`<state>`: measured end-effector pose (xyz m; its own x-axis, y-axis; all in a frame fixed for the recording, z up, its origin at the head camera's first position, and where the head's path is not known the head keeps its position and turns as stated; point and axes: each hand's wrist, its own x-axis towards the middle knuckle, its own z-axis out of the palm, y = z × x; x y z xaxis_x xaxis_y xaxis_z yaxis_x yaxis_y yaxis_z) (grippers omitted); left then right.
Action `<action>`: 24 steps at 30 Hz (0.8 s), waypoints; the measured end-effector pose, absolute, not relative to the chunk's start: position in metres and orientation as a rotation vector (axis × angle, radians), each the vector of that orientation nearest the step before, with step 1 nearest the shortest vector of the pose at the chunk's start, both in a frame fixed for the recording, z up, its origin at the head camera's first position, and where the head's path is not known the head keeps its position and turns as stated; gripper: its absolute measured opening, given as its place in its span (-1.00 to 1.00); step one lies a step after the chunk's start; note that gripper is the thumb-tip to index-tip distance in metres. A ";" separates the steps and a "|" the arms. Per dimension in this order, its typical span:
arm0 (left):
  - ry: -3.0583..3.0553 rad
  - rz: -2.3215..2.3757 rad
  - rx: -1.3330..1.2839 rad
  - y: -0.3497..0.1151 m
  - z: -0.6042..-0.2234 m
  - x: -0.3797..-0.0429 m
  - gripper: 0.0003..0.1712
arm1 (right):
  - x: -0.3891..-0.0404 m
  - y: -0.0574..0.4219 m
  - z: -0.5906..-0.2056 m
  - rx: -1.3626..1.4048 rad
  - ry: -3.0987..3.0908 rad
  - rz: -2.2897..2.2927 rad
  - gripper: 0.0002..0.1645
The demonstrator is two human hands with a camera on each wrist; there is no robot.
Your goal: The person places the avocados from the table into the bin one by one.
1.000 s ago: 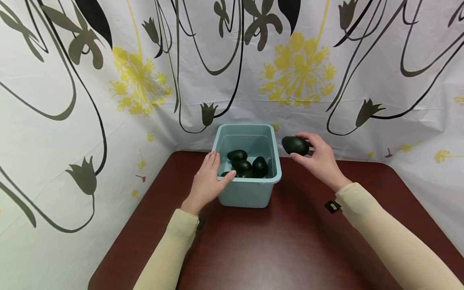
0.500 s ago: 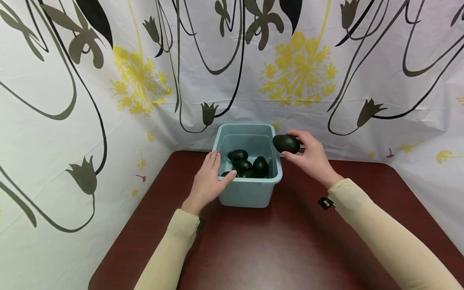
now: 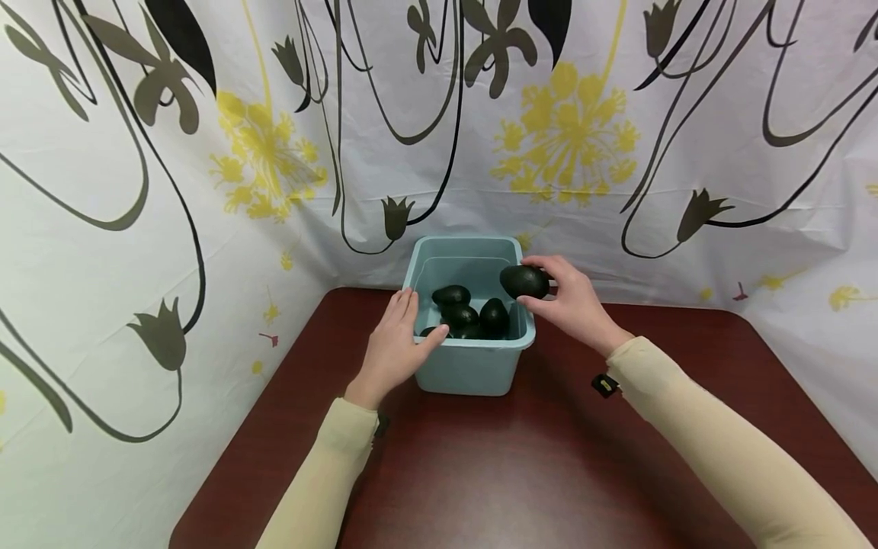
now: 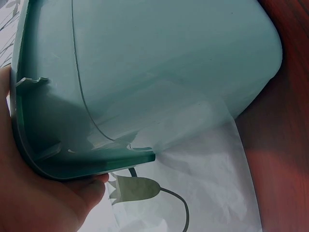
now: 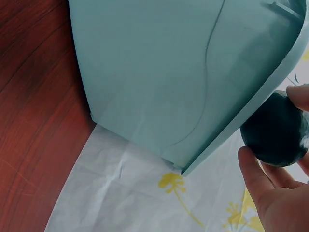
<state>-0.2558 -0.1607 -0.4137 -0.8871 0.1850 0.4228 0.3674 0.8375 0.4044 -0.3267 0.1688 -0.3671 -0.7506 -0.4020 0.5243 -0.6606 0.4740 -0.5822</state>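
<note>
A pale blue-green plastic bin (image 3: 469,366) stands on the table with several dark avocados (image 3: 458,316) lying in its near half. Over the bin's right rim my right hand (image 3: 572,301) holds another dark avocado (image 3: 524,282) between thumb and fingers. The right wrist view shows that held avocado (image 5: 275,128) at the rim's level, partly behind the rim. My left hand (image 3: 394,343) rests on the bin's near left corner, its fingers lying along the left rim and the thumb over the front rim. In the left wrist view the left hand (image 4: 43,203) touches the rim from outside.
The bin stands at the back of a dark red-brown wooden table (image 3: 446,473). Behind and to the left hangs a white cloth (image 3: 439,175) printed with grey plants and yellow flowers, close to the bin's back side.
My right hand has moved left and slightly down with the avocado, from right of the bin to over its right rim. The left hand and the bin stay in place.
</note>
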 end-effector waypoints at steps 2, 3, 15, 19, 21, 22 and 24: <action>-2.647 -0.689 -0.414 -0.160 -0.413 -0.255 0.16 | -0.328 0.168 -0.367 0.908 -2.416 1.155 -0.26; -2.645 -0.690 -0.413 -0.160 -0.413 -0.255 0.16 | -0.329 0.167 -0.367 0.913 -2.416 1.156 -0.26; -2.638 -0.708 -0.409 -0.162 -0.414 -0.255 0.15 | -0.341 0.152 -0.368 0.960 -2.484 1.120 -0.30; -2.636 -0.708 -0.417 -0.162 -0.414 -0.255 0.15 | -0.343 0.148 -0.369 0.974 -2.519 1.095 -0.30; -2.635 -0.699 -0.421 -0.162 -0.414 -0.256 0.15 | -0.344 0.147 -0.370 0.974 -2.530 1.081 -0.29; -2.637 -0.694 -0.422 -0.162 -0.415 -0.256 0.15 | -0.344 0.146 -0.370 0.972 -2.535 1.077 -0.30; -2.637 -0.688 -0.421 -0.163 -0.416 -0.257 0.15 | -0.345 0.144 -0.371 0.969 -2.542 1.068 -0.32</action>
